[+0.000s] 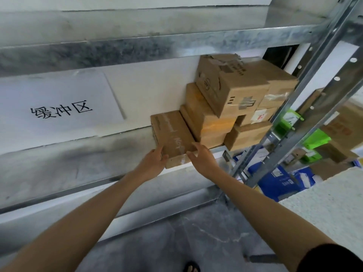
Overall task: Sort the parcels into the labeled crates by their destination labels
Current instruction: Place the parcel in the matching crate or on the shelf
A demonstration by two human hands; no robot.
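Fingers of the right hand curl over the flat box; the left hand clasps its other near corner. It lies left of the stack, touching it. Best slid straight out and level, so the stack isn't dragged.

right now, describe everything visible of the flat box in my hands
The flat box is plain brown cardboard with faint pale writing on top and tape at its near end. It lies on the shelf, near end past the front edge, right side against stacked boxes. The left hand and right hand grip its near corners.
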